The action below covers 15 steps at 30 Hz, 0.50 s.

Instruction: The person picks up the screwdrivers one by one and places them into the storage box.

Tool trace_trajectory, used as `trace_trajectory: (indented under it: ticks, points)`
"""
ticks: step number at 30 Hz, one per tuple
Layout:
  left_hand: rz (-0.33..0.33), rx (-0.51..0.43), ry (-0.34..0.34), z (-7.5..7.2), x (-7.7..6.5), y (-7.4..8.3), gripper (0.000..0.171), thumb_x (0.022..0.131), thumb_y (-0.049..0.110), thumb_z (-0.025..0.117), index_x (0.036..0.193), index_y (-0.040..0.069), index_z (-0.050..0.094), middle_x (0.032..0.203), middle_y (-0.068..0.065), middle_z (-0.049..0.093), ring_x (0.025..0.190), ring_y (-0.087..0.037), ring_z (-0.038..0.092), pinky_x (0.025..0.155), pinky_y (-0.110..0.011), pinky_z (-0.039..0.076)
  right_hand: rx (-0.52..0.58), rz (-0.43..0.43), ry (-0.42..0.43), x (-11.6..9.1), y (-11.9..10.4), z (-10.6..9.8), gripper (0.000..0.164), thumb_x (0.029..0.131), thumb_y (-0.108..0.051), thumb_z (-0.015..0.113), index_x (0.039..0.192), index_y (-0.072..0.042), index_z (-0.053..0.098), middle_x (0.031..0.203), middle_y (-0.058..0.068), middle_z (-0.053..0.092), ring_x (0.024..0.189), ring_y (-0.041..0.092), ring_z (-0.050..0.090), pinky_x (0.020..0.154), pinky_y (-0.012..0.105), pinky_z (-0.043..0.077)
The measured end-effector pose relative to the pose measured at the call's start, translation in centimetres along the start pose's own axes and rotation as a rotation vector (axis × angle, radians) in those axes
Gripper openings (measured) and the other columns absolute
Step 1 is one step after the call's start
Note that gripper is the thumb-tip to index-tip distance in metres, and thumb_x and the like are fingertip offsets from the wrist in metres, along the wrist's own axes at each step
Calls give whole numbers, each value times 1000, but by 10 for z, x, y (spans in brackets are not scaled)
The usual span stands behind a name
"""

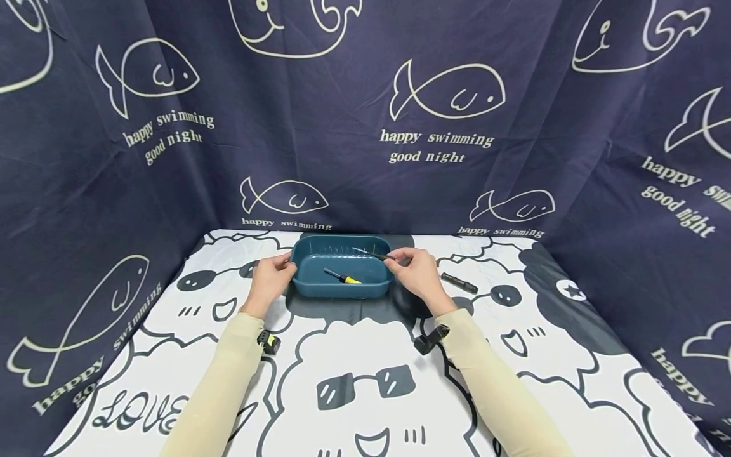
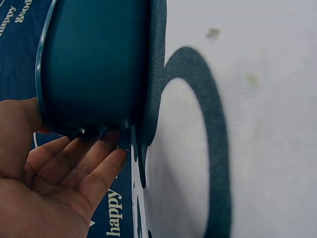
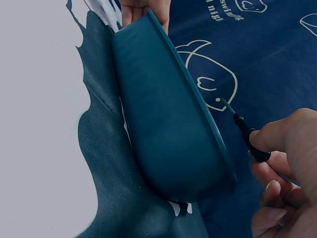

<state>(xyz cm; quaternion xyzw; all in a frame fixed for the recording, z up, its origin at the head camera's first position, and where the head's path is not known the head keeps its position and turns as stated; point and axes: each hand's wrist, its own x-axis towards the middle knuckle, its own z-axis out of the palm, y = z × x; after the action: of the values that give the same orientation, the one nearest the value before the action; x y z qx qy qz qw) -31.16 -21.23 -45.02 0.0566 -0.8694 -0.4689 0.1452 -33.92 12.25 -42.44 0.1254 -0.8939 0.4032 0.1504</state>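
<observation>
A teal rectangular plastic tray (image 1: 342, 291) stands at the back of the table. My left hand (image 1: 271, 279) grips its left end; in the left wrist view the thumb is at the rim and the fingers (image 2: 74, 158) are against the outer wall. Between thumb and fingers, my right hand (image 1: 419, 273) pinches the black handle of a small screwdriver (image 3: 246, 134), its shaft pointing left over the tray's right part. On the tray floor lies another screwdriver with a yellow and black handle (image 1: 349, 279); the tray wall hides it in both wrist views.
Right of the right hand, a dark cylindrical object like a small flashlight (image 1: 459, 283) lies on the table. A white cloth with black cartoon drawings (image 1: 365, 343) covers the table. Dark blue fish-print curtains (image 1: 354, 127) enclose the back and sides.
</observation>
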Motion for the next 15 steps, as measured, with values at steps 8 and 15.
trace_trajectory:
  ticks: [8, 15]
  points:
    - [-10, 23, 0, -1, 1, 0, 46, 93, 20, 58, 136, 5, 68, 111, -15, 77, 108, -28, 70, 97, -44, 52, 0, -21, -4, 2, -7, 7, 17, 89, -30, 79, 99, -16, 81, 82, -1, 75, 70, 16, 66, 63, 31, 49]
    - [-1, 21, -4, -1, 1, -1, 47, 93, 21, 59, 136, 5, 68, 111, -15, 77, 108, -29, 71, 97, -46, 52, -26, -32, -19, 5, -8, 16, 15, 90, -30, 79, 99, -18, 81, 81, -4, 74, 64, 16, 60, 58, 31, 45]
